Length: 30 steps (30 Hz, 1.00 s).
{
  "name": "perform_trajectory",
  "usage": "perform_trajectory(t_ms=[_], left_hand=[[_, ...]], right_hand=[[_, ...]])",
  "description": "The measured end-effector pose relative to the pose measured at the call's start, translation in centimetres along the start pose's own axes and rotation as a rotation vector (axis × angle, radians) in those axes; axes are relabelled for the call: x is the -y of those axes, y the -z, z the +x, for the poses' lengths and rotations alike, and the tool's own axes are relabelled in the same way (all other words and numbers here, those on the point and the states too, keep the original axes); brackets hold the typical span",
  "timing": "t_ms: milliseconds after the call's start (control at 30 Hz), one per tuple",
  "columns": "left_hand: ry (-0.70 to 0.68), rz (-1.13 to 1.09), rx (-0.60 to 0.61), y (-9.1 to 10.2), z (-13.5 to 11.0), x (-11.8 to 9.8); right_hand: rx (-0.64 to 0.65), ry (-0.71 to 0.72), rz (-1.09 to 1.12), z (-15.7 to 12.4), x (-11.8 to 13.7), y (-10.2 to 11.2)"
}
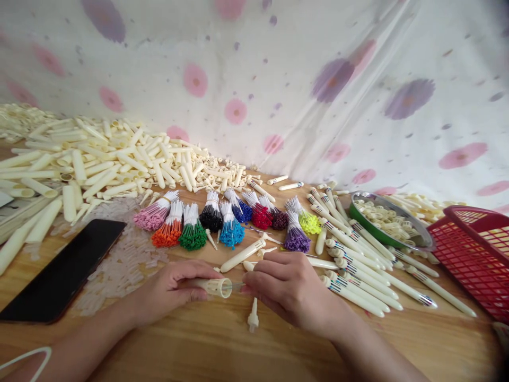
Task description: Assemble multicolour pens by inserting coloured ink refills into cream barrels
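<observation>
My left hand (175, 289) is closed around a cream pen barrel (219, 287), its slotted open end facing right. Close to that opening, my right hand (292, 289) pinches a thin, pale, see-through piece (237, 287), mostly hidden by the fingers. Below the hands lies a small cream pointed part (253, 317). Another cream pen barrel (242, 254) rests just beyond them. Bundles of thin white sticks with coloured ends stand behind, among them an orange bundle (166, 232), a green bundle (192, 228), a light blue bundle (231, 228) and a purple bundle (296, 237).
A heap of cream barrels (99, 159) fills the back left. Clear plastic pieces (115, 273) lie beside a black phone (66, 268). Multicolour pens (358, 289) are piled at right, before a green bowl (368, 225) of cream parts and a red basket (473, 254). A flowered sheet (254, 74) hangs behind.
</observation>
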State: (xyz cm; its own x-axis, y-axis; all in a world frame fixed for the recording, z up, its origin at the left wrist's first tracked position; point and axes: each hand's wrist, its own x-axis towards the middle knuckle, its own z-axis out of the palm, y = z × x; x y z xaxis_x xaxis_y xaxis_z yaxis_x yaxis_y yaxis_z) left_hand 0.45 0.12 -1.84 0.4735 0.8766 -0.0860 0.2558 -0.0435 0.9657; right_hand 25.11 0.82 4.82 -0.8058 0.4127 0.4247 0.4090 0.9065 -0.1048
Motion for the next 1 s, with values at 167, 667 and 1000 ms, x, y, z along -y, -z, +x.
perform_trajectory(t_ms=[167,667,1000], left_hand=[[-0.035,0.007,0.043,0.3,0.0,-0.6],[-0.058,0.044,0.151,0.6,-0.1,-0.5],[-0.078,-0.065,0.266,0.1,-0.1,-1.4]], right_hand=[[-0.01,0.019,-0.063,-0.1,0.2,1.0],[-0.057,0.087,-0.178,-0.2,0.8,1.6],[-0.06,0.083,-0.178,-0.1,1.0,1.5]])
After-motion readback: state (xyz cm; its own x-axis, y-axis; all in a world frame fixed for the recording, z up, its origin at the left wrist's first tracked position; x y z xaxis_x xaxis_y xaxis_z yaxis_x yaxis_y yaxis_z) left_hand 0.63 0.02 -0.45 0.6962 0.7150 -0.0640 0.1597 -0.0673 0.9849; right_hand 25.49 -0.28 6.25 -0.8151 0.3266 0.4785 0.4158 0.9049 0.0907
